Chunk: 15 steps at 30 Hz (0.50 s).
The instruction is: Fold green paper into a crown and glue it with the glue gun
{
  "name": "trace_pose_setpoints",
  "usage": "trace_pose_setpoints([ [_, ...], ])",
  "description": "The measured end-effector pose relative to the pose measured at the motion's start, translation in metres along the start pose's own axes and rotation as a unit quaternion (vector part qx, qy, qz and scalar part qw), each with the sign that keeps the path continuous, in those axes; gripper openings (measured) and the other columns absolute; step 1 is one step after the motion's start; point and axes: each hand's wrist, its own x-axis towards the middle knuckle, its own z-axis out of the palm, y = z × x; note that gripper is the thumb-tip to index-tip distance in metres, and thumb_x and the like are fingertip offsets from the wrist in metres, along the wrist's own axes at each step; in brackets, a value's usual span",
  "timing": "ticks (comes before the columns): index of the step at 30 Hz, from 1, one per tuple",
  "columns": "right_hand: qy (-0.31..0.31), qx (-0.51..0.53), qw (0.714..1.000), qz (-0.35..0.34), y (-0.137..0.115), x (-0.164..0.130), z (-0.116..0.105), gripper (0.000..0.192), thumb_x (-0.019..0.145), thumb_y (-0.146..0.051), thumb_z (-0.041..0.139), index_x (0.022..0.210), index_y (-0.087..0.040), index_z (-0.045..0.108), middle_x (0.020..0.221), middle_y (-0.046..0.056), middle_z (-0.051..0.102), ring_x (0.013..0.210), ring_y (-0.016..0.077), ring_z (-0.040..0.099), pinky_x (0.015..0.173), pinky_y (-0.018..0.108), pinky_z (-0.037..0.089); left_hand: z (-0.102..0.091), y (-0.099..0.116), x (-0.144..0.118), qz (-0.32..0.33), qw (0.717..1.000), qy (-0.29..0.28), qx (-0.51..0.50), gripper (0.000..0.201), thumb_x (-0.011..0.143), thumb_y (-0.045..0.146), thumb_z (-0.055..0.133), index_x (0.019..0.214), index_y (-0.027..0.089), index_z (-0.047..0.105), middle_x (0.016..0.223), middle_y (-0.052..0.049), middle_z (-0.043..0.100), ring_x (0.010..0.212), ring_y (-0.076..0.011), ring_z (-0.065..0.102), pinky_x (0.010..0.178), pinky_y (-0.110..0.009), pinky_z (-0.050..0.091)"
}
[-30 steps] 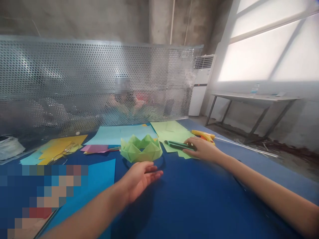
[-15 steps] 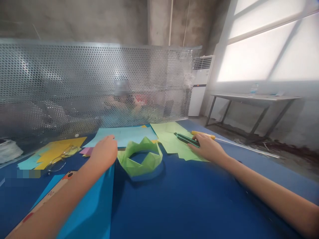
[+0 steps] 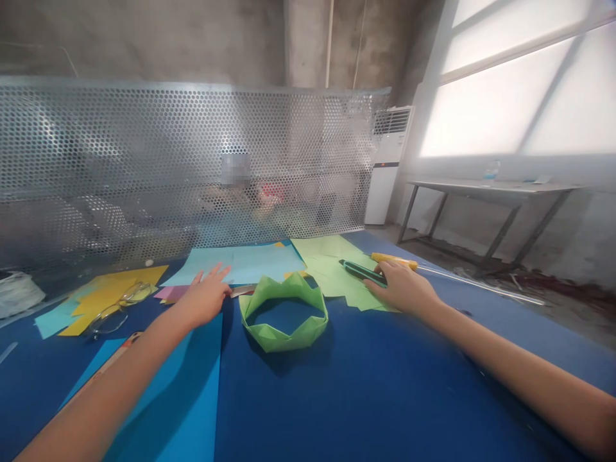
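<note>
left hand (image 3: 205, 298) crossed from before the paper crown (image 3: 283, 312) to its left.

No lettering or numbers can be read anywhere, perhaps because the view is blurred.

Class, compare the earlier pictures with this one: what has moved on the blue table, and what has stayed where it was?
The left hand left the near side of the green paper crown and went up and left, fingers now spread by the pale blue sheet. The crown, upright before, now sits tipped with its opening showing. The right hand stays on the green utility knife; the glasses are unchanged.
</note>
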Motion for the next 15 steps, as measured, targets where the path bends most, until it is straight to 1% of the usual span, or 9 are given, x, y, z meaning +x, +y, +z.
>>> trace_pose_setpoints([
  [3,-0.005,0.000,1.000,0.017,-0.001,0.000,-0.003,0.034,0.098,-0.038,0.062,0.125,-0.018,0.061,0.125,0.009,0.063,0.105,0.0231,0.065,0.088,0.044,0.057,0.011,0.007,0.005,0.019,1.000,-0.003,0.004,0.038,0.094,0.040,0.062,0.127,0.022,0.059,0.143,-0.010,0.053,0.125,-0.0273,0.055,0.105,-0.054,0.047],
  [5,-0.008,0.002,1.000,0.026,-0.001,0.000,-0.005,0.034,0.098,-0.038,0.062,0.125,-0.018,0.061,0.125,0.009,0.063,0.105,0.0231,0.065,0.088,0.044,0.057,0.012,0.011,0.009,0.025,1.000,-0.004,0.003,0.038,0.094,0.040,0.063,0.127,0.022,0.059,0.141,-0.010,0.054,0.124,-0.0270,0.056,0.103,-0.053,0.048],
  [9,-0.014,0.007,0.999,0.030,-0.002,0.001,-0.008,0.034,0.098,-0.039,0.062,0.125,-0.018,0.061,0.126,0.009,0.063,0.106,0.0234,0.065,0.089,0.045,0.056,-0.002,0.017,0.019,0.015,1.000,-0.005,-0.011,0.036,0.094,0.041,0.062,0.124,0.020,0.060,0.131,-0.009,0.060,0.113,-0.0236,0.062,0.095,-0.048,0.054],
  [12,-0.016,0.009,0.999,0.028,-0.002,0.002,-0.009,0.034,0.098,-0.039,0.062,0.125,-0.018,0.061,0.126,0.009,0.063,0.106,0.0234,0.064,0.089,0.045,0.056,-0.014,0.019,0.030,-0.016,1.000,-0.008,-0.021,0.035,0.094,0.041,0.062,0.122,0.019,0.060,0.124,-0.008,0.063,0.105,-0.0217,0.064,0.090,-0.045,0.056],
  [15,-0.019,0.009,0.999,0.028,-0.003,0.003,-0.010,0.033,0.098,-0.039,0.061,0.124,-0.018,0.061,0.125,0.009,0.063,0.106,0.0233,0.065,0.089,0.045,0.056,-0.019,0.023,0.042,-0.056,0.998,-0.006,-0.023,0.038,0.094,0.040,0.062,0.125,0.019,0.058,0.123,-0.008,0.063,0.102,-0.0213,0.065,0.087,-0.044,0.057],
])
